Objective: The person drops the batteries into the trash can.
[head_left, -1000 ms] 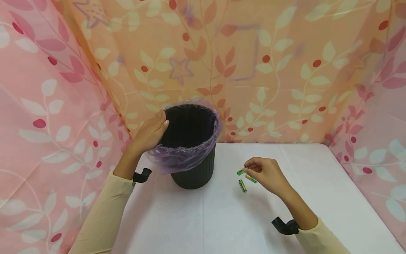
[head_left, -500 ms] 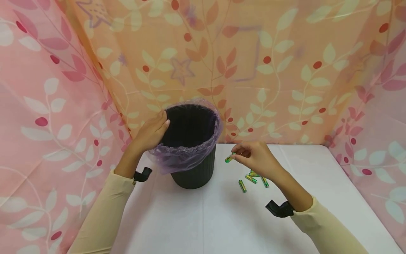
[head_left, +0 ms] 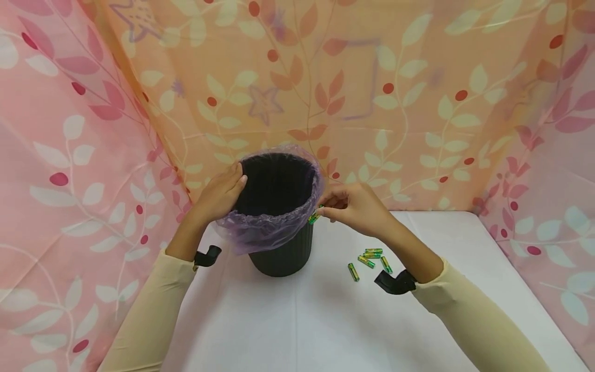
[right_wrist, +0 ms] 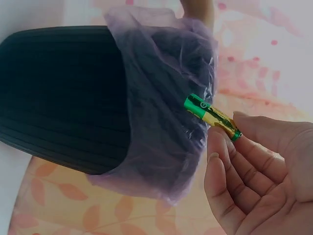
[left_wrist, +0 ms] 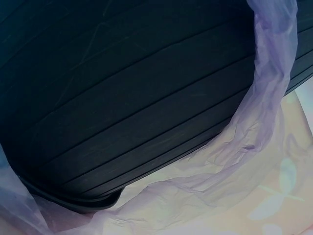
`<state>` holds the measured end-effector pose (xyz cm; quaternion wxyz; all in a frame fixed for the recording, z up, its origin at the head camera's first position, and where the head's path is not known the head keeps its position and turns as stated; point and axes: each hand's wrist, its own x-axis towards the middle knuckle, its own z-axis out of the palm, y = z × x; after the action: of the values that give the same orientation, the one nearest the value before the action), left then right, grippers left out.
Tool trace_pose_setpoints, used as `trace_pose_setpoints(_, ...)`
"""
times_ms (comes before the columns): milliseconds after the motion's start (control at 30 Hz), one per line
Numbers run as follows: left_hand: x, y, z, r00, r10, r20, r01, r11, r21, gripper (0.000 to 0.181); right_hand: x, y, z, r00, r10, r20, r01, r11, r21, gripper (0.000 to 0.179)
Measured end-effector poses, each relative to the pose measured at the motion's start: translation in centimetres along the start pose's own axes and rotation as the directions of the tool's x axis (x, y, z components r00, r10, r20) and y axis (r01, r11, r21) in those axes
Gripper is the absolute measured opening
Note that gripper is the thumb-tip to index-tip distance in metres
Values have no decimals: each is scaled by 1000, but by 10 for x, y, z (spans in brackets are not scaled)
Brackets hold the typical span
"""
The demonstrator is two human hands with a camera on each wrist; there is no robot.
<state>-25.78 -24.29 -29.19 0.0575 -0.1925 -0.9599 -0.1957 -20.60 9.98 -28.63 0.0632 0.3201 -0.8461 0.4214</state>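
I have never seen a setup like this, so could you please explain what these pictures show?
There is no machine here; a person is working bare-handed. The wide picture comes from a camera worn on the head, looking forward and down. The other two come from cameras on the left and right wrists. On the white table stands a black bin with a purple liner, and five green batteries lie to its right. The left hand rests at the top of the bin, while the right hand pinches another battery close to the liner.
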Motion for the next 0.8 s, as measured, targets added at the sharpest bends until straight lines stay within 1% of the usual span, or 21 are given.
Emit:
trace_pose_setpoints(133,0,-1,0,1000,0,-1,0,1000,2,62,10,-10,-1,999,3,36,-4,1000,19,9)
trace_pose_setpoints(300,0,-2,1,1000,1,0,-1,1000,4,62,23,-18,-2,997,-12,74,7,997,74,7)
trace_pose_setpoints(533,1,-1,1,1000,5,-1,-5,1000,3,62,32,-29,-5,993,13,114,-33,984,173,9)
trace_pose_setpoints(633,1,-2,1,1000,2,-1,-2,1000,10,62,37,-29,-5,993,27,117,-49,980,195,10)
trace_pose_setpoints(800,1,-2,1,1000,-3,3,3,1000,8,63,46,-29,-5,995,33,99,-53,976,213,10)
